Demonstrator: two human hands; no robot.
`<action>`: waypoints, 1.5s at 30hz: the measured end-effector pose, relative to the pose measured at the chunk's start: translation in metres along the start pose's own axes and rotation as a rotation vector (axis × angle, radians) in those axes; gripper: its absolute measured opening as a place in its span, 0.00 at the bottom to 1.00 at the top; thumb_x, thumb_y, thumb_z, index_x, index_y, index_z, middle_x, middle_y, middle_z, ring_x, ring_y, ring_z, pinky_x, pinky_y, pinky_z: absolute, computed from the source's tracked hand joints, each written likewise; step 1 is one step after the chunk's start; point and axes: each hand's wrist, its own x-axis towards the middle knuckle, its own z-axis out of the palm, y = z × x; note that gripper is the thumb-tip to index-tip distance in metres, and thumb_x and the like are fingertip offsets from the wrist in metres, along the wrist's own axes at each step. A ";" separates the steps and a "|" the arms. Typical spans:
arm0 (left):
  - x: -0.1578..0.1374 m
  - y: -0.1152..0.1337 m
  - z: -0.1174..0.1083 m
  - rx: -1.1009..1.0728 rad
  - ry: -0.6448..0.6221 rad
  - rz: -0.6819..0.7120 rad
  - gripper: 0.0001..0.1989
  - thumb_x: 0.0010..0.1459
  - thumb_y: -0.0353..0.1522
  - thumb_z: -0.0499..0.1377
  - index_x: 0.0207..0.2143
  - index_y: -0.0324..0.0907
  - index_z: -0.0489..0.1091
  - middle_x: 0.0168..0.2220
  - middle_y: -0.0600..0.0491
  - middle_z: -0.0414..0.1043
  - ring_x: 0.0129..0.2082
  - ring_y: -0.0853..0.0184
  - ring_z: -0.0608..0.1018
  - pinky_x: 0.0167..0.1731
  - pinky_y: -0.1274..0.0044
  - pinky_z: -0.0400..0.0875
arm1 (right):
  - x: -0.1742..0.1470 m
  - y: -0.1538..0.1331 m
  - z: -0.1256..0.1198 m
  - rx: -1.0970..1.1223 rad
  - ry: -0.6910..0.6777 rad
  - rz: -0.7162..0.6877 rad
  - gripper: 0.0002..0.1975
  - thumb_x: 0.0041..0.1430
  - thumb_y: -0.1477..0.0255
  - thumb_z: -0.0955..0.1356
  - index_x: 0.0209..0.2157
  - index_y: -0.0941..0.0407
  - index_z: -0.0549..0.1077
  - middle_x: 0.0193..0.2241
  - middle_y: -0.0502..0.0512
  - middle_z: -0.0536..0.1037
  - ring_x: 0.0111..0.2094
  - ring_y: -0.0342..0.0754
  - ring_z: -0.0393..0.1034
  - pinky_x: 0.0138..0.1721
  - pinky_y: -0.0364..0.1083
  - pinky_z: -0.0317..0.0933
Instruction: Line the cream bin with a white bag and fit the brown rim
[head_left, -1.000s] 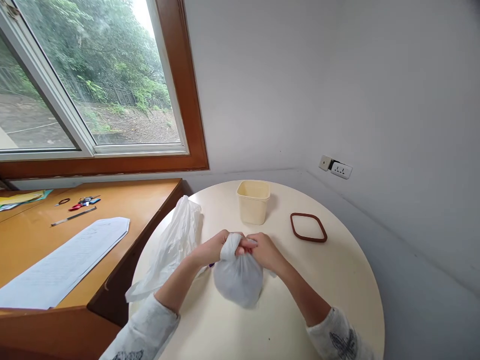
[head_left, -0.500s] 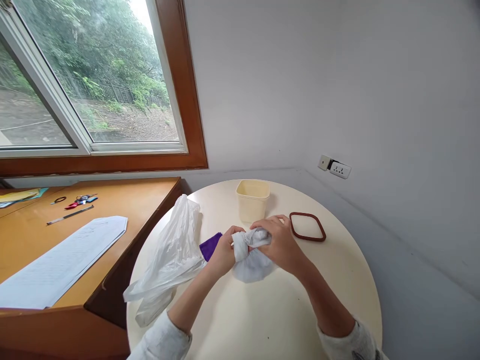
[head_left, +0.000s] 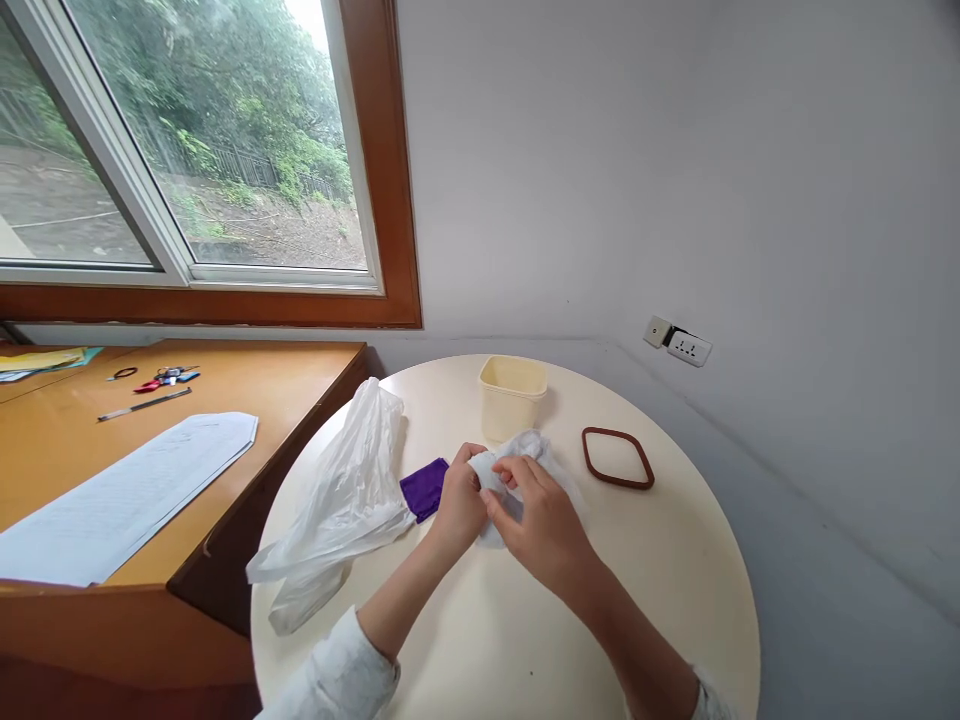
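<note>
The left hand (head_left: 459, 505) is closed around a bunched white bag (head_left: 532, 445), apparently steadying it for the right hand (head_left: 546, 525), half-curled against it; whether that pinches cannot be told. The bag sits mid-desk (head_left: 480, 650), probably for working room. Beyond stands a cream container (head_left: 514, 410), mouth up; purple cloth (head_left: 424, 489), translucent bag (head_left: 352, 480) and brown ring (head_left: 621, 481) lie aside, presumably out of the way.

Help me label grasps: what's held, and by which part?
A white bundle, by its bunched part, in the left hand; whether the right hand grips too is unclear.
</note>
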 end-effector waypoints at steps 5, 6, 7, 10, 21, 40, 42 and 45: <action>-0.001 0.004 0.001 0.227 -0.041 0.036 0.08 0.42 0.21 0.52 0.22 0.39 0.68 0.33 0.53 0.61 0.30 0.69 0.67 0.29 0.78 0.62 | 0.004 0.016 0.015 0.034 -0.037 0.190 0.06 0.52 0.69 0.63 0.34 0.53 0.65 0.31 0.52 0.70 0.33 0.47 0.64 0.32 0.46 0.61; -0.001 0.005 0.001 0.260 -0.062 0.043 0.07 0.42 0.21 0.52 0.22 0.39 0.67 0.32 0.52 0.61 0.30 0.69 0.66 0.28 0.77 0.62 | 0.004 0.018 0.016 0.022 -0.038 0.207 0.06 0.51 0.70 0.63 0.33 0.53 0.65 0.30 0.51 0.69 0.32 0.47 0.64 0.31 0.45 0.61; 0.000 0.006 0.002 0.288 -0.085 0.057 0.07 0.42 0.22 0.52 0.21 0.39 0.68 0.32 0.52 0.61 0.30 0.68 0.66 0.29 0.77 0.62 | 0.005 0.020 0.016 0.003 -0.037 0.222 0.05 0.50 0.71 0.63 0.32 0.53 0.64 0.29 0.51 0.69 0.31 0.46 0.63 0.30 0.45 0.60; 0.000 0.007 0.002 0.331 -0.140 0.112 0.09 0.42 0.21 0.52 0.23 0.40 0.70 0.32 0.52 0.63 0.32 0.67 0.67 0.32 0.75 0.63 | 0.005 0.025 0.015 -0.072 -0.036 0.252 0.04 0.46 0.74 0.62 0.27 0.53 0.62 0.24 0.47 0.67 0.26 0.44 0.61 0.26 0.43 0.56; -0.008 0.002 -0.002 -0.180 -0.095 0.070 0.04 0.49 0.31 0.59 0.25 0.40 0.71 0.38 0.50 0.58 0.40 0.65 0.66 0.41 0.74 0.63 | 0.011 0.050 0.006 0.121 0.032 0.257 0.05 0.45 0.75 0.61 0.27 0.55 0.66 0.28 0.50 0.71 0.27 0.43 0.64 0.31 0.43 0.61; -0.001 0.015 -0.015 -0.027 -0.173 0.112 0.15 0.53 0.38 0.56 0.19 0.40 0.64 0.34 0.51 0.57 0.36 0.66 0.64 0.36 0.74 0.62 | 0.009 0.051 0.004 0.125 0.049 0.222 0.10 0.48 0.74 0.61 0.31 0.55 0.71 0.29 0.51 0.75 0.31 0.45 0.68 0.36 0.44 0.60; -0.003 0.011 -0.014 -0.159 -0.148 0.118 0.16 0.53 0.40 0.56 0.18 0.39 0.64 0.34 0.50 0.56 0.37 0.65 0.64 0.37 0.74 0.62 | 0.010 0.056 0.005 0.131 0.029 0.251 0.11 0.49 0.73 0.61 0.34 0.55 0.72 0.33 0.52 0.75 0.34 0.46 0.68 0.37 0.45 0.60; -0.004 0.006 -0.013 -0.238 -0.186 0.076 0.17 0.54 0.42 0.55 0.20 0.39 0.67 0.31 0.51 0.56 0.38 0.65 0.63 0.39 0.75 0.62 | 0.010 0.058 0.006 0.141 -0.024 0.294 0.12 0.49 0.73 0.61 0.33 0.55 0.73 0.33 0.53 0.76 0.34 0.47 0.68 0.35 0.44 0.60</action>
